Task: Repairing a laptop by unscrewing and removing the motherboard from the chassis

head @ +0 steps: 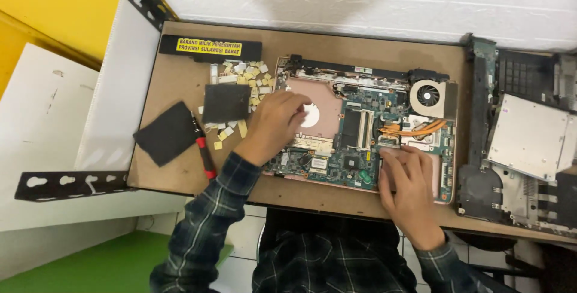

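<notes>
A: Nothing clamped that I can make out. Left hand (273, 126) is curling its fingers down onto the pink metal plate (312, 108) at the left-centre of the opened laptop base (360, 128); whether it is pinching a small part underneath, can't tell. Right hand (409, 188) is lying flat, fingers spread, pressing on the lower right of the green motherboard (345, 164), holding nothing.

B: Where's the laptop base sitting?

A: Centre of the frame, on the brown table (180, 161), bottom cover off. Fan (428, 96) and copper heat pipes (415, 129) are showing upper right of the board.

B: Around it?

A: Red-handled screwdriver (204, 152) is lying just left of the left wrist, between two dark foam pads (174, 132). Yellowish scraps (249, 76) are scattering above the hand, by a black battery bar (210, 46) at upper left. Removed bottom cover with a silver optical drive (529, 137) is sitting at far right.

B: Risks?

A: My guess: the right palm is leaning on bare components, so too much weight could be flexing the board or cracking a connector. Left fingers prying near the plate could be slipping and snagging a ribbon cable. Sleeve cuff is hanging near the screwdriver and scraps; a sweep could be knocking them off the front edge.
</notes>
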